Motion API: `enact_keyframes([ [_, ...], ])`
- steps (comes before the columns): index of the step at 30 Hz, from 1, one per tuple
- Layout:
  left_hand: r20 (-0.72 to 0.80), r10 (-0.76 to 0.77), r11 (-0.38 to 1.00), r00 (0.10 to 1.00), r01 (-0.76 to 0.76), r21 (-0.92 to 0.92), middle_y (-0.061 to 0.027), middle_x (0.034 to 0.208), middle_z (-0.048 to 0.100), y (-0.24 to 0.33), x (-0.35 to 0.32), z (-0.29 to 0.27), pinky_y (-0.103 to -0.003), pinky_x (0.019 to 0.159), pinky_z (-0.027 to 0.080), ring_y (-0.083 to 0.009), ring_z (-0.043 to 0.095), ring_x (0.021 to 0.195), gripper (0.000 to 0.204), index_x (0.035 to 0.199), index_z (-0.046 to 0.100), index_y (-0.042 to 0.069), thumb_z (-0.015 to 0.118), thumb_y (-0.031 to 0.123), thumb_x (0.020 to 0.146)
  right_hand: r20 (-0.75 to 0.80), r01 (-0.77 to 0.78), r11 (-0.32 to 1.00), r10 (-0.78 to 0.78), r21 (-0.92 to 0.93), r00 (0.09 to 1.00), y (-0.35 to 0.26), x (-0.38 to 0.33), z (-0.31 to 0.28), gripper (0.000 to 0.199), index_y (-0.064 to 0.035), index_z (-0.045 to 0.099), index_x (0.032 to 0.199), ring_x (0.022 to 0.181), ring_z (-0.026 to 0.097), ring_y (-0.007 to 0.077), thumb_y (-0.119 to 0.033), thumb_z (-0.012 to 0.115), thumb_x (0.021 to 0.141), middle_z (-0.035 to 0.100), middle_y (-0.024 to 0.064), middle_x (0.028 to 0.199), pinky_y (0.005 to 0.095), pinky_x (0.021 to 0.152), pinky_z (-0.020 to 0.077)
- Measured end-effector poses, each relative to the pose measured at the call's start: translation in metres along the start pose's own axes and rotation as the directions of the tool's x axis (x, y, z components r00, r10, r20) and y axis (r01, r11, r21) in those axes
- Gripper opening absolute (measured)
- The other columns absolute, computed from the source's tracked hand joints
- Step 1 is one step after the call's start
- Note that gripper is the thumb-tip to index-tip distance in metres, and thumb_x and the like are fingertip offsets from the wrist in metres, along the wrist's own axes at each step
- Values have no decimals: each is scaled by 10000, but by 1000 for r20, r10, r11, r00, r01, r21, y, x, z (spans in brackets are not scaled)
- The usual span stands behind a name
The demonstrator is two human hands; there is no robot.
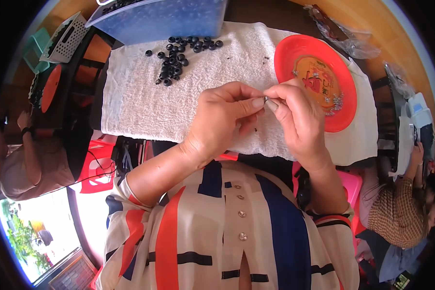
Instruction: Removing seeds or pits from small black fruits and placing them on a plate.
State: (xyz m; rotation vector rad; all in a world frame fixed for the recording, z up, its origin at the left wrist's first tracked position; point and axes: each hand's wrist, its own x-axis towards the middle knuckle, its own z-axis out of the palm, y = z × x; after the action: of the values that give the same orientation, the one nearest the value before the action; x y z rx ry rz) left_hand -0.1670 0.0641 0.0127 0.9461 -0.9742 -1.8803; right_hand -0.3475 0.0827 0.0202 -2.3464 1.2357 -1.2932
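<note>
Over the white towel, my two hands meet fingertip to fingertip. Thumb and forefinger of my left hand are pinched together at a small dark, shiny piece. From the other side my right hand closes in a pinch on the same spot. The piece is too small and too covered by the fingers to name. Farther off and to the left lies a loose group of round black beads, several with holes showing. A red plate holding small silvery bits sits beyond my right hand.
A clear plastic tub with black beads inside stands at the far edge. Clear plastic bags lie far right. White and green baskets stand at the left. One person sits at the left, another at the right.
</note>
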Motion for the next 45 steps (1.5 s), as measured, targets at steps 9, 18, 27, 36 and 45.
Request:
enact_keyframes([
  [9,-92,490,832,867,-434,347,6,775,636,-18,-8,-2,-202,546,409,-31,507,632,39,937,667,-2,682,1,901,-43,-156,980,163,126,986,-12,-1,24,87,17,592,1018,744,599,200,14,599,932,604,111,864,307,676,481],
  [18,-150,73,997,986,-70,20,-32,767,647,-2,-5,-7,-212,532,409,-61,526,603,89,926,672,-18,675,71,926,-111,7,1000,-8,-13,994,0,1,36,122,-9,583,1000,711,627,329,29,602,886,602,152,856,384,602,492],
  [27,-178,280,960,943,-274,56,-35,773,638,-8,-5,-4,-209,544,426,-64,539,619,72,961,679,-20,675,42,923,-32,-259,945,270,198,962,-9,3,31,108,12,585,973,698,551,135,-94,592,988,588,70,787,288,630,456],
  [36,-43,671,684,741,-595,421,-27,827,624,-15,-4,-12,-215,581,448,-59,556,654,82,949,674,-5,695,-29,873,175,-472,718,451,512,875,-21,13,24,106,4,568,948,655,518,83,-92,571,993,543,53,707,259,590,420],
  [45,-168,215,971,962,-193,139,-29,718,629,5,-9,-11,-211,498,403,-61,517,557,113,898,666,-25,670,86,919,8,-43,990,42,136,999,-4,6,30,155,6,565,1000,728,605,323,69,574,859,573,156,861,356,636,486],
])
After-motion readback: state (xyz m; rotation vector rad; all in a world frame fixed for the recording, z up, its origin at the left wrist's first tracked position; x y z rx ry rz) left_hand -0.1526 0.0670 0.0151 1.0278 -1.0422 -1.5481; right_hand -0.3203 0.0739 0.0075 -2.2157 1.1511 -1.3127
